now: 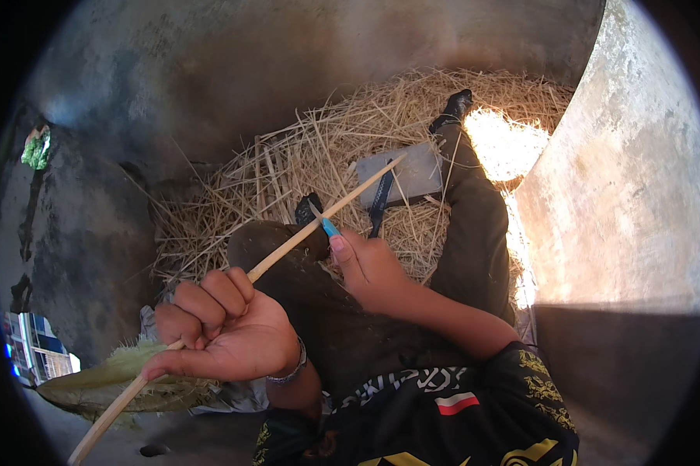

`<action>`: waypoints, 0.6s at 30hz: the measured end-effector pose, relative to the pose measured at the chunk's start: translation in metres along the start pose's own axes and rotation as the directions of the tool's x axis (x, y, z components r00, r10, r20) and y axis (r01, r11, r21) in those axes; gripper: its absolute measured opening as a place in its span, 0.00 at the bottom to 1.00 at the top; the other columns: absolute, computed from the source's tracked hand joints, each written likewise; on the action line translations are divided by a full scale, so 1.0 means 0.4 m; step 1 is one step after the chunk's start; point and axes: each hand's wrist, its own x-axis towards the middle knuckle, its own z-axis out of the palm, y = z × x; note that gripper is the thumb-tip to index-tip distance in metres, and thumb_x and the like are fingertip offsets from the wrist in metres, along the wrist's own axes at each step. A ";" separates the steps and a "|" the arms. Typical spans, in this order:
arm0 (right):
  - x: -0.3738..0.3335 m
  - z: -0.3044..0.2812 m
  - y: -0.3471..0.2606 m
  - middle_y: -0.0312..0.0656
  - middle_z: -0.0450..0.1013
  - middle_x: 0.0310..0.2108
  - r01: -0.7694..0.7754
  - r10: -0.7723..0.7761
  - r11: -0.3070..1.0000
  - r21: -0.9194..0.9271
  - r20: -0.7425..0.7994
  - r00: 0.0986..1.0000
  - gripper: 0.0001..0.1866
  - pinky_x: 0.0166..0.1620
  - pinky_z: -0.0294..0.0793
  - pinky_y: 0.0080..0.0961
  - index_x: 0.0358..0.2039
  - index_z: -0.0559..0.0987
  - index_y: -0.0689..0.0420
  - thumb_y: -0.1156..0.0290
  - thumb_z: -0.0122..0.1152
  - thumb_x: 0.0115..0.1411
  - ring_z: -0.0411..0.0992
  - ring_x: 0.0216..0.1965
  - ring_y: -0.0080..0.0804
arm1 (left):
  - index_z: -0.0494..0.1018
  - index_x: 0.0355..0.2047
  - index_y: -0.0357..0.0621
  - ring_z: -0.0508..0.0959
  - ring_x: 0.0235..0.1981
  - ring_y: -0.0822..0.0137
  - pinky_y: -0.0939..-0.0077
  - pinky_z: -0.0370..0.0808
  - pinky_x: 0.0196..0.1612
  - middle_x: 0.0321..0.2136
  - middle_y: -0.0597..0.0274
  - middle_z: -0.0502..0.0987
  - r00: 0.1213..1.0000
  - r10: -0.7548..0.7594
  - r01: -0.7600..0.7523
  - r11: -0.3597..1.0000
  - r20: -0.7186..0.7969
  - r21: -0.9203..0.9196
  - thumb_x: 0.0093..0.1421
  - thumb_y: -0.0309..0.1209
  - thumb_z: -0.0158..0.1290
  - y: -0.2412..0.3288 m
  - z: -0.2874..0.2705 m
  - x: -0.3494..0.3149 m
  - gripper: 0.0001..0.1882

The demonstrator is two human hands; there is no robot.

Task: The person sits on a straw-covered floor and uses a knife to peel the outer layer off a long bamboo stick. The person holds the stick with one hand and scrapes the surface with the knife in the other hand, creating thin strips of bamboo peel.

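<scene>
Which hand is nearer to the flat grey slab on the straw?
Right. The right hand is just below the grey slab in the picture; the left hand, closed around the stick, is farther away, lower left.

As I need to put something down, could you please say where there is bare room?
The grey slab is bare between the black strip and the right leg. Straw crowds the slab's edges; in view, the stick crosses its left part.
</scene>
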 end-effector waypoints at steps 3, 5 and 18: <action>-0.002 -0.004 0.008 0.57 0.72 0.19 -0.060 0.063 0.994 -0.092 0.026 0.998 0.24 0.31 0.72 0.54 0.32 0.70 0.61 0.53 0.37 0.74 0.74 0.26 0.62 | 0.49 0.19 0.54 0.43 0.13 0.78 0.80 0.41 0.17 0.12 0.73 0.49 1.000 -0.021 0.022 0.988 -0.006 0.150 0.68 0.65 0.37 -0.076 -0.048 -0.017 0.33; 0.001 -0.011 -0.010 0.57 0.72 0.19 -0.052 0.064 0.986 -0.156 0.073 0.995 0.25 0.31 0.72 0.54 0.32 0.70 0.61 0.53 0.37 0.74 0.74 0.25 0.63 | 0.48 0.19 0.54 0.42 0.12 0.78 0.80 0.41 0.16 0.11 0.73 0.48 0.999 -0.015 0.023 0.972 -0.037 0.232 0.68 0.65 0.37 -0.102 -0.060 -0.019 0.33; -0.007 0.096 0.064 0.61 0.73 0.21 -0.049 0.071 0.978 -0.201 0.101 0.992 0.27 0.32 0.74 0.54 0.36 0.73 0.67 0.54 0.34 0.75 0.74 0.26 0.65 | 0.49 0.20 0.55 0.42 0.12 0.78 0.80 0.39 0.16 0.11 0.73 0.48 0.989 0.000 0.017 0.994 -0.151 0.109 0.68 0.66 0.37 -0.067 -0.201 -0.026 0.32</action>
